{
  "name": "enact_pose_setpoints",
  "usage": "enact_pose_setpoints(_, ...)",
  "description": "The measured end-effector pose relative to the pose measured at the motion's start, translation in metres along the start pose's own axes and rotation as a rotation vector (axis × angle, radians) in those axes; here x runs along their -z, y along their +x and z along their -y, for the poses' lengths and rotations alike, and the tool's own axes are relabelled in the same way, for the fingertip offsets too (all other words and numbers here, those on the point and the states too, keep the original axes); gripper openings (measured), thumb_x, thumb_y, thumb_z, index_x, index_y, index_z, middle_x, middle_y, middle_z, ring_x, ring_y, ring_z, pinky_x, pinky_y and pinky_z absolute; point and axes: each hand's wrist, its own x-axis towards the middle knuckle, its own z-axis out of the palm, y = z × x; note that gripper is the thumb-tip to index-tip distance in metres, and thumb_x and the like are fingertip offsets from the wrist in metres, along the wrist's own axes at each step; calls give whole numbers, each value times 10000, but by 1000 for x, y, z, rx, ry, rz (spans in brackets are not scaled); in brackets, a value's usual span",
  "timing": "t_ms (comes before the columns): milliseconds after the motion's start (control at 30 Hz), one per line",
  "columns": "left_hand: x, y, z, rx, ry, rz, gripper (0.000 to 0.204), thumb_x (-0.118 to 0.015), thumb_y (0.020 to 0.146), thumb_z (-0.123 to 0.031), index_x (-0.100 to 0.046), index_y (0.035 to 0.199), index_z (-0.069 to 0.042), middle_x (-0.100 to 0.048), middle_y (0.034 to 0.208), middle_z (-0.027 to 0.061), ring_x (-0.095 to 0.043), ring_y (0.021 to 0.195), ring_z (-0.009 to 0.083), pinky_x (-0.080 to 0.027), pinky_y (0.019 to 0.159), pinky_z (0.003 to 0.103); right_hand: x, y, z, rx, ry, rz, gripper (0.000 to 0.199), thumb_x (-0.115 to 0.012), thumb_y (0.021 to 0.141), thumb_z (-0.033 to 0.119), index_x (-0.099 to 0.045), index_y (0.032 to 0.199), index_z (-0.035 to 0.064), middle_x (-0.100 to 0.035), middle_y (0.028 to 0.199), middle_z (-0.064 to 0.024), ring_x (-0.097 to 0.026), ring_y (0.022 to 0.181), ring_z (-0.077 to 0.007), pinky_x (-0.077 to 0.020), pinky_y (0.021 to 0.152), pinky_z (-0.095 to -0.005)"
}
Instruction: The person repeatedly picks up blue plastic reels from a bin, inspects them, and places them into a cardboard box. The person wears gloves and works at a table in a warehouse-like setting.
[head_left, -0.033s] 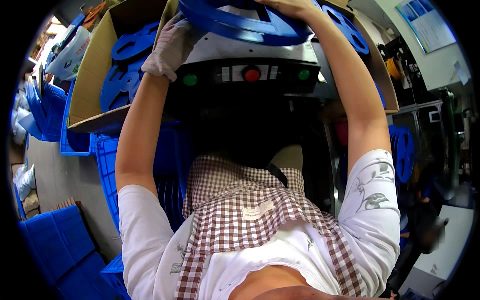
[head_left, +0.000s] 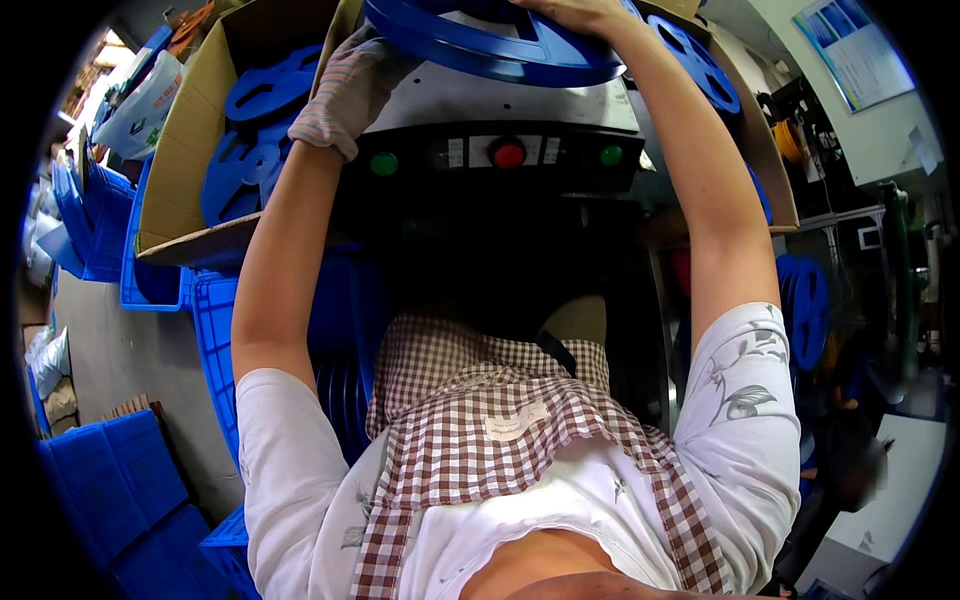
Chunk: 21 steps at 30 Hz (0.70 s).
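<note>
A large blue plastic reel [head_left: 500,45] lies flat on the grey top of a machine [head_left: 500,105] at the upper edge of the view. My left hand [head_left: 345,90], in a striped knit glove, grips the reel's left rim. My bare right hand [head_left: 580,12] holds the reel's far right side, partly cut off by the frame edge. Both arms reach straight forward over my checked apron.
The machine's black front panel [head_left: 500,155] carries two green buttons and a red one. An open cardboard box [head_left: 180,150] with several blue reels stands to the left, and another box of reels [head_left: 700,75] to the right. Blue plastic crates [head_left: 110,480] are stacked at lower left.
</note>
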Motion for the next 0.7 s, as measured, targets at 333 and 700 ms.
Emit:
enact_pose_setpoints(333,-6,-8,-15,291,-586,-150,265,-522,931,-31,-569,1190,0,-628,1147,159,-632,1073,283,-496,1019,364,-29,49,-9,71,-138,-12,690,-448,879,655,-377,1451,274,-406,1454,-176,-374,1340,-378,-279,1117,-439)
enact_pose_setpoints(700,-17,-32,-26,225,-53,158,358,-502,967,-95,-466,1293,47,-587,1241,149,-589,1148,250,-464,1034,331,-11,25,-12,-21,-155,15,684,-441,900,625,-377,1452,226,-419,1450,-155,-406,1322,-344,-301,1107,-415)
